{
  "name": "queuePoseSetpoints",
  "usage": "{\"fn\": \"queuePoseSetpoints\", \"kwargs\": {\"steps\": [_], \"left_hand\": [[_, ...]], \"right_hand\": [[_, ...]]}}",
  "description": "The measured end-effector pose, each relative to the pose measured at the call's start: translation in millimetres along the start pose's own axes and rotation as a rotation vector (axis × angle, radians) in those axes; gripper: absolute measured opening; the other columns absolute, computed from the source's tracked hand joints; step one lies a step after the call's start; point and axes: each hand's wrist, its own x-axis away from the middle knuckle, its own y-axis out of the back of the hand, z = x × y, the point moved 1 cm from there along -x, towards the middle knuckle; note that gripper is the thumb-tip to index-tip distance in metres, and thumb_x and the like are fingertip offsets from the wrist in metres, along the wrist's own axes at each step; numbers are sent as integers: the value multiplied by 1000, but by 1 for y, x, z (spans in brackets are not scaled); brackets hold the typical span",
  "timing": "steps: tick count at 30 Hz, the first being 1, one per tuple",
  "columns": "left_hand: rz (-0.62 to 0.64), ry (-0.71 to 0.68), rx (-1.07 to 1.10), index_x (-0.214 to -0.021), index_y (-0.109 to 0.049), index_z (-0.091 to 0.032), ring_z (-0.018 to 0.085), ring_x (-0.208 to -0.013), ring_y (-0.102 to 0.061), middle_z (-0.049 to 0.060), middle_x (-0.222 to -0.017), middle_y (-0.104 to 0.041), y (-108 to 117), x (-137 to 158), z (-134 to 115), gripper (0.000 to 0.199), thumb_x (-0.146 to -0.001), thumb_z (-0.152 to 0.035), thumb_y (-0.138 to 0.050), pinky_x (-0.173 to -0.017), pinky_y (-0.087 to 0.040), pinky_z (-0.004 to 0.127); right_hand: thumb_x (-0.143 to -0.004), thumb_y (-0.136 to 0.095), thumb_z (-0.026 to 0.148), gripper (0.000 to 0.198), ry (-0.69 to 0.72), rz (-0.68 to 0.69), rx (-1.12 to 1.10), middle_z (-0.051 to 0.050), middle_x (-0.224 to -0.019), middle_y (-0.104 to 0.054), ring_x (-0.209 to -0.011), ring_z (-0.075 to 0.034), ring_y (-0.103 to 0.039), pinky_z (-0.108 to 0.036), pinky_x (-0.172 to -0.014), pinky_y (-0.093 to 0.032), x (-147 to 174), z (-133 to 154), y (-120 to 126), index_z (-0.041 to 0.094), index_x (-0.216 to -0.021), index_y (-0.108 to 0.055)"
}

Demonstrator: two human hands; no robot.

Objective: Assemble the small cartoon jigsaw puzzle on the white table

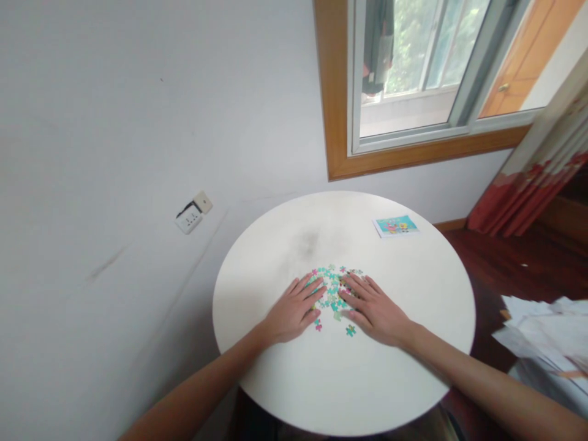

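Note:
A loose heap of small jigsaw puzzle pieces [331, 293], mostly turquoise with some pink and dark ones, lies at the middle of the round white table [340, 386]. My left hand [296, 309] rests flat on the heap's left side, fingers spread over several pieces. On the right side my right hand [374, 309] lies the same way, palm down with fingers apart. One turquoise piece [351, 331] and a pink piece [318, 327] sit apart, nearer to me. Pieces under both palms are hidden.
A small colourful picture card [397, 226] lies at the table's far right. Behind the table is a white wall with a power socket [188, 218] and a wood-framed window [337, 165]. Stacked papers [546, 334] stand to the right of the table, below a red-and-cream curtain [509, 196].

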Motion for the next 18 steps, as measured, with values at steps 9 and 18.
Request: {"fn": "queuePoseSetpoints", "kwargs": {"steps": [9, 18], "left_hand": [[-11, 78, -37, -156, -28, -36, 28, -154, -13, 1, -167, -16, -6, 6, 2, 54, -104, -48, -34, -122, -18, 57], [-50, 42, -35, -153, -33, -41, 29, -154, -11, -2, -167, -14, -3, 13, -4, 49, -104, -46, -36, -122, -17, 59]], "right_hand": [[-102, -37, 54, 56, 42, 32, 21, -9, -164, -26, -153, -29, -17, -57, -122, -15, 3, 1, -2, 28, -151, -44], [-100, -39, 54, 57, 97, 40, -6, -9, -163, -28, -152, -29, -19, -56, -121, -14, 12, 7, 5, 31, -152, -41]]}}
